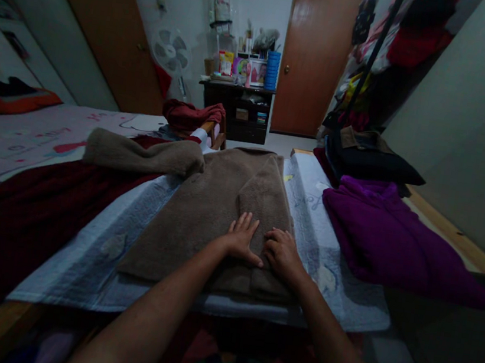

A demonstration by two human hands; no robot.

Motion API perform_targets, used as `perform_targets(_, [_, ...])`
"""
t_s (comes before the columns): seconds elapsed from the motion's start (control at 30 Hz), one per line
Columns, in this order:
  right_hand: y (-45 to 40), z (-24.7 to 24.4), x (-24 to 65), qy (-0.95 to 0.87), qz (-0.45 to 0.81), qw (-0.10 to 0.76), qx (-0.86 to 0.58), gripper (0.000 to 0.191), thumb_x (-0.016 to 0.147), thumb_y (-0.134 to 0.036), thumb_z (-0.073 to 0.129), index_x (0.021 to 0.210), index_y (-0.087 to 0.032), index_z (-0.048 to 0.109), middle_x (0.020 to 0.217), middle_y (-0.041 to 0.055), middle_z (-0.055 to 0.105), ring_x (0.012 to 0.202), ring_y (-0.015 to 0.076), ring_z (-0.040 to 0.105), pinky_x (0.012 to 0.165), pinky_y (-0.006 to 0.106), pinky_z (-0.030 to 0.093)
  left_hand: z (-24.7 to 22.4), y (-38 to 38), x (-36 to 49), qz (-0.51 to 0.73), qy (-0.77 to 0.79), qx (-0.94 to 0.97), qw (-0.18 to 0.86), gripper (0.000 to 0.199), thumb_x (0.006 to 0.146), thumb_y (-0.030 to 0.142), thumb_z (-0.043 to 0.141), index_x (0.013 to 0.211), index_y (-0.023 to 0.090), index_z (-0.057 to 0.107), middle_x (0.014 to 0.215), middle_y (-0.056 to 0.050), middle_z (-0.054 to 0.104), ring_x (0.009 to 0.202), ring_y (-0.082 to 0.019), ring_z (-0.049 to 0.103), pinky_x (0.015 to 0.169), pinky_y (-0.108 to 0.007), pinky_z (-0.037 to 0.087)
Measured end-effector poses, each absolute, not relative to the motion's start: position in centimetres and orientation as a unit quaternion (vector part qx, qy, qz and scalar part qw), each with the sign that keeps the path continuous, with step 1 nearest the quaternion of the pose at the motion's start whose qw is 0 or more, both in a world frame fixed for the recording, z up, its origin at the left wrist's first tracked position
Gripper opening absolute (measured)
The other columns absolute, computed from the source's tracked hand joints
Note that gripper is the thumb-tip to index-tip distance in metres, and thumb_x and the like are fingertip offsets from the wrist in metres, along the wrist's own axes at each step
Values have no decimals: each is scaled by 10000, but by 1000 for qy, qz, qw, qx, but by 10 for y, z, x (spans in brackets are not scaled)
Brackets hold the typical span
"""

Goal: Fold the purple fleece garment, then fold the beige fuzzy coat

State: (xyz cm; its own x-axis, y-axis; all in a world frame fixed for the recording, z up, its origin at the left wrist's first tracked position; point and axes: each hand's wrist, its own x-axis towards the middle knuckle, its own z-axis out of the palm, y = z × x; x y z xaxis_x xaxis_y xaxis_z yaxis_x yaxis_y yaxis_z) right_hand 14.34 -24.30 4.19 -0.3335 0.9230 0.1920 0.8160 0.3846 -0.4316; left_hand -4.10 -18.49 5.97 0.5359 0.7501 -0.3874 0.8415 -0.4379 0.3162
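A brown fleecy garment (202, 218) lies spread on a pale blue padded cloth (82, 244). Its right side is folded inward, with that sleeve lying on the body, while the other sleeve stretches out to the left. My left hand (243, 240) rests flat on the garment with fingers spread. Just to its right, my right hand (282, 252) touches the folded part near the right edge, its fingers apart and slightly bent. Neither hand grips the cloth.
Dark red fabric (42, 209) lies at left. A folded purple garment (396, 237) and a dark folded stack (366, 156) sit at right. Behind are a reddish bundle (192, 116), a black cabinet (234, 112) and a fan (171, 50).
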Motion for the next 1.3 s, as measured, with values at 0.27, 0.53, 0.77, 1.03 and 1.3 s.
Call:
perform_targets(0.27, [-248, 65, 174, -759, 203, 310, -536, 206, 912, -224, 367, 841, -211, 560, 1017, 78, 611, 1010, 195, 549, 911, 337, 445, 59, -184, -41, -86, 470, 845, 241, 1394, 490, 800, 672, 1530, 151, 9, 1562, -192, -187, 1422, -342, -217, 1133, -590, 39])
perform_targets(0.53, [-267, 85, 210, -766, 130, 203, -595, 278, 945, -265, 346, 748, -210, 535, 819, 56, 571, 814, 184, 542, 776, 293, 439, 62, -186, -41, -85, 472, 842, 247, 1381, 502, 785, 682, 1531, 139, 25, 1566, -184, -173, 1425, -333, -206, 1147, -563, 36])
perform_targets(0.77, [-284, 84, 222, -763, 45, 76, -640, 207, 874, -210, 479, 695, -199, 582, 808, 70, 584, 790, 192, 559, 746, 294, 396, 72, -183, -40, -92, 474, 837, 255, 1250, 593, 804, 594, 1527, 154, 78, 1579, -188, -116, 1443, -335, -149, 1139, -571, 82])
perform_targets(1.03, [-275, 90, 209, -754, 37, 71, -652, 127, 846, -226, 517, 882, -186, 633, 948, 102, 632, 912, 239, 590, 820, 342, 442, 61, -194, -9, 41, 522, 845, 112, 606, 919, 548, 328, 1405, 200, 422, 1570, -122, 255, 1466, -299, 118, 1159, -546, 109])
perform_targets(1.3, [-217, 42, 153, -754, 52, 199, -624, 490, 912, -155, 326, 1384, -109, 451, 1488, 133, 403, 1400, 229, 311, 1126, 420, 295, 40, -205, -1, 40, 521, 848, 91, 693, 914, 523, 331, 1495, 152, 265, 1582, -131, 213, 1469, -277, 118, 1182, -506, 81])
